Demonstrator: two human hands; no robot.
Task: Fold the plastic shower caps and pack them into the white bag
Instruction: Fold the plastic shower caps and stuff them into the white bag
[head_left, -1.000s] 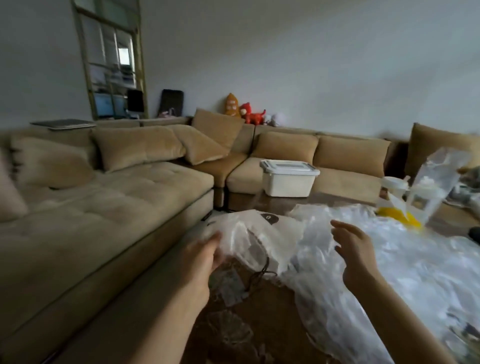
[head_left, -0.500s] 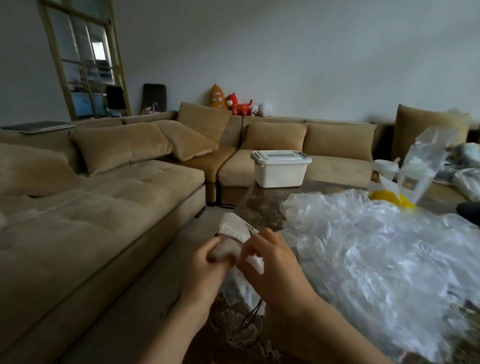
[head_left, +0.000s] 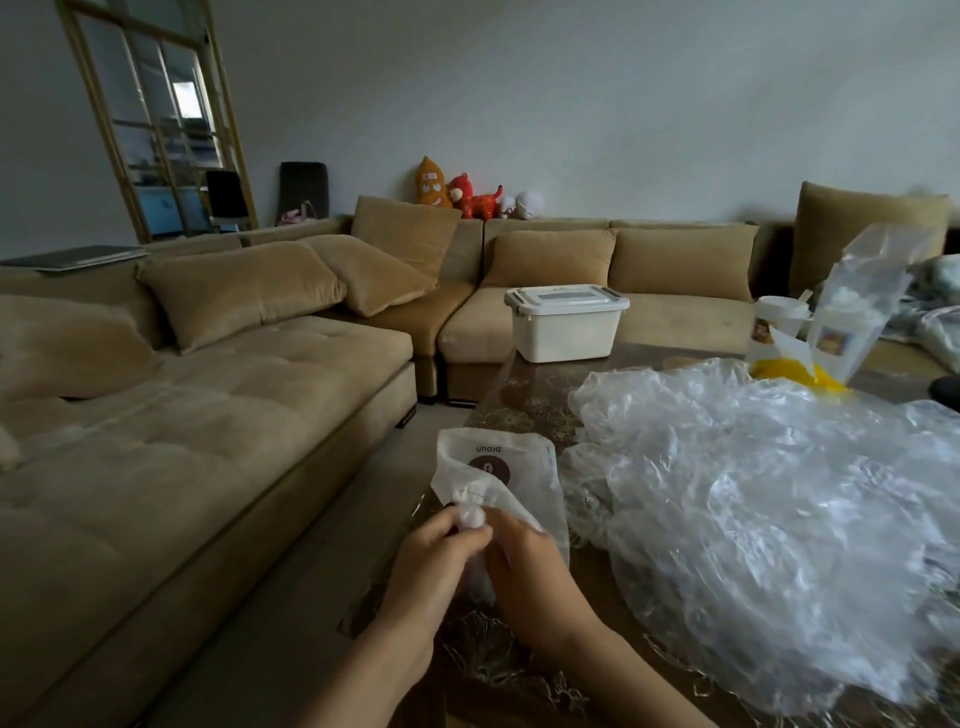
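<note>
Between left hand (head_left: 432, 560), right hand (head_left: 530, 567), white bag (head_left: 527, 465) pinched

white bag (head_left: 524, 467), brown logo | tan sofa (head_left: 234, 384) | clear shower caps (head_left: 753, 509)

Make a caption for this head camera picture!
Left hand and right hand grip the white bag beside a heap of plastic shower caps.

Heaped shower caps (head_left: 753, 519) fill the table's (head_left: 524, 400) right side, white bag (head_left: 498, 467) blocks the near left edge, bare strip open up to the lidded box (head_left: 566, 322), floor (head_left: 322, 545) lane free beside the sofa (head_left: 208, 405), cup (head_left: 779, 317) crowding far right
</note>
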